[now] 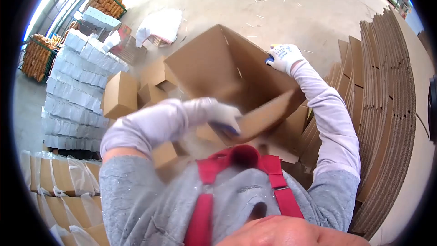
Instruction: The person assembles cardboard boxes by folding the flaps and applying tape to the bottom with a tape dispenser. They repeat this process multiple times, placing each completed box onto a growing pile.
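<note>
A large brown cardboard box (200, 61) is unfolded in front of me, tilted, with its open side toward me. My right hand (286, 58), in a white glove with blue on the fingers, grips the top edge of its far right panel. My left hand (224, 119), gloved the same way and blurred by motion, is closed at the near left end of the box's front panel. Its fingertips are partly hidden. Shadow covers the lower inside of the box.
Flat cardboard sheets (382, 109) stand in a long stack at my right. Smaller boxes (120, 94) lie at the left, beside a tall stack of white-wrapped packs (75, 95). Lined cartons (61, 175) are at the lower left. A white-covered pile (160, 25) sits on the floor beyond.
</note>
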A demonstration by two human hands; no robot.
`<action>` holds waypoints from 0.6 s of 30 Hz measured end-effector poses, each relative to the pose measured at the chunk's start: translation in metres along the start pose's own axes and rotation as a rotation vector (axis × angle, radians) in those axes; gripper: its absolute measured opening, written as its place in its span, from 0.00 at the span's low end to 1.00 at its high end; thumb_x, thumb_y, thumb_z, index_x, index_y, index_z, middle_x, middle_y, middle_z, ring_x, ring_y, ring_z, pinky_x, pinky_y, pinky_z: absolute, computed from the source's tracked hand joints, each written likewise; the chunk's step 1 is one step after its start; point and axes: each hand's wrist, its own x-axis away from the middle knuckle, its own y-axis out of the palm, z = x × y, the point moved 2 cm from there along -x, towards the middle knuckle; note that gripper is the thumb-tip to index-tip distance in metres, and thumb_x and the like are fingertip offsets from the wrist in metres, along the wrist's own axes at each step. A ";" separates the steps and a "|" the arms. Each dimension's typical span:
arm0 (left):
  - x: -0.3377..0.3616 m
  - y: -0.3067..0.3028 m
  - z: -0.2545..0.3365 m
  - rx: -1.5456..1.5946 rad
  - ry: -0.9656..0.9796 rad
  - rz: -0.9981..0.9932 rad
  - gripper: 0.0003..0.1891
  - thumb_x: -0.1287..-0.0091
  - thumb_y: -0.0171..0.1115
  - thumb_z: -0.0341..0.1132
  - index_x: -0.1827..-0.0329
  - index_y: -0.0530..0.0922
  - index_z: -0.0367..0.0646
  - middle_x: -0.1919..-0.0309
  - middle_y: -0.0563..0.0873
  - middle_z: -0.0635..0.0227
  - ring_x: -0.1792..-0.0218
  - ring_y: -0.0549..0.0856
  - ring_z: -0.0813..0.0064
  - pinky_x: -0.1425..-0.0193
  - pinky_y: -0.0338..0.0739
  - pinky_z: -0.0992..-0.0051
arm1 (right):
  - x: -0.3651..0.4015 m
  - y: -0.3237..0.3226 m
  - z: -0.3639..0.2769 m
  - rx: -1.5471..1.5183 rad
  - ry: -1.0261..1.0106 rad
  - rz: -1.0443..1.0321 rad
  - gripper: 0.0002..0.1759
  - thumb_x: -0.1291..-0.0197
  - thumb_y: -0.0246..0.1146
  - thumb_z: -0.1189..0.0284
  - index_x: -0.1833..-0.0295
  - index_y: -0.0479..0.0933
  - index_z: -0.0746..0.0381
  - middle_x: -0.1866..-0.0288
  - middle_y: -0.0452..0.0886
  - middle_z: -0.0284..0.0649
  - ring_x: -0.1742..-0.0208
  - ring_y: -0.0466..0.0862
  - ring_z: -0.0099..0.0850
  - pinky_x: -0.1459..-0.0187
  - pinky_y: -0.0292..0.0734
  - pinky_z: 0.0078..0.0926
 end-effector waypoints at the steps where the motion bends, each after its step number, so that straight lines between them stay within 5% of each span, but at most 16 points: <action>1: 0.015 -0.012 -0.002 0.109 -0.148 -0.054 0.21 0.39 0.66 0.38 0.45 0.77 0.39 0.58 0.86 0.65 0.59 0.84 0.78 0.55 0.80 0.76 | -0.004 0.000 -0.003 -0.018 0.032 -0.036 0.22 0.39 0.53 0.54 0.50 0.81 0.56 0.50 0.83 0.42 0.48 0.82 0.39 0.48 0.77 0.37; 5: 0.001 -0.040 -0.016 -0.456 -0.490 0.070 0.26 0.46 0.69 0.51 0.48 0.81 0.44 0.58 0.87 0.63 0.59 0.86 0.68 0.54 0.80 0.68 | 0.005 -0.005 -0.020 -0.053 0.106 -0.060 0.21 0.39 0.54 0.55 0.52 0.82 0.56 0.51 0.83 0.42 0.49 0.83 0.40 0.50 0.78 0.40; 7: -0.039 -0.048 -0.033 -0.957 -0.335 0.030 0.29 0.50 0.69 0.58 0.53 0.84 0.45 0.58 0.87 0.58 0.57 0.85 0.58 0.52 0.79 0.62 | 0.007 0.001 -0.021 -0.059 0.125 -0.029 0.20 0.40 0.54 0.55 0.53 0.83 0.55 0.53 0.84 0.42 0.50 0.83 0.38 0.52 0.78 0.42; 10: -0.084 -0.062 -0.045 -1.084 -0.009 0.031 0.28 0.50 0.67 0.59 0.58 0.85 0.44 0.60 0.86 0.55 0.57 0.85 0.52 0.51 0.78 0.61 | 0.007 0.008 -0.013 -0.074 0.150 -0.032 0.20 0.40 0.54 0.54 0.53 0.82 0.55 0.52 0.83 0.41 0.51 0.83 0.39 0.54 0.78 0.47; 12: -0.031 -0.077 0.011 -0.965 -0.313 0.455 0.29 0.47 0.64 0.59 0.49 0.82 0.46 0.49 0.83 0.55 0.47 0.81 0.56 0.41 0.73 0.57 | 0.010 0.009 -0.013 -0.053 0.166 -0.073 0.20 0.39 0.54 0.54 0.53 0.82 0.55 0.51 0.82 0.41 0.52 0.84 0.40 0.56 0.78 0.51; 13: -0.010 -0.104 0.013 -1.071 -0.249 0.836 0.32 0.44 0.62 0.57 0.38 0.74 0.50 0.37 0.74 0.58 0.35 0.71 0.58 0.33 0.61 0.49 | 0.012 0.008 -0.013 -0.062 0.166 -0.068 0.20 0.39 0.54 0.54 0.53 0.82 0.55 0.51 0.82 0.41 0.52 0.84 0.40 0.56 0.78 0.53; 14: 0.029 -0.128 0.030 -1.125 -0.397 1.117 0.35 0.42 0.61 0.56 0.33 0.66 0.54 0.32 0.67 0.60 0.30 0.62 0.60 0.31 0.52 0.43 | 0.011 0.007 -0.014 -0.072 0.168 -0.065 0.20 0.39 0.54 0.54 0.53 0.82 0.55 0.51 0.82 0.41 0.53 0.84 0.41 0.56 0.77 0.54; 15: 0.030 -0.175 -0.018 -1.161 -0.432 1.787 0.34 0.44 0.63 0.55 0.35 0.69 0.55 0.36 0.71 0.61 0.30 0.62 0.60 0.29 0.54 0.50 | 0.006 0.011 -0.013 -0.052 0.184 -0.064 0.19 0.39 0.54 0.54 0.54 0.82 0.55 0.53 0.83 0.40 0.53 0.84 0.40 0.56 0.78 0.52; 17: 0.066 -0.195 -0.036 -0.282 -0.603 1.585 0.27 0.44 0.65 0.55 0.43 0.78 0.53 0.51 0.83 0.58 0.46 0.81 0.59 0.42 0.73 0.64 | 0.000 0.015 -0.014 -0.056 0.174 -0.053 0.20 0.39 0.54 0.54 0.55 0.82 0.56 0.54 0.83 0.40 0.54 0.84 0.40 0.57 0.78 0.51; 18: 0.065 -0.183 -0.036 -0.259 -0.594 1.581 0.27 0.44 0.65 0.55 0.43 0.78 0.53 0.51 0.83 0.58 0.46 0.81 0.59 0.42 0.73 0.64 | -0.002 0.014 -0.013 -0.064 0.162 -0.032 0.20 0.39 0.54 0.54 0.56 0.82 0.57 0.56 0.83 0.41 0.55 0.84 0.40 0.58 0.78 0.50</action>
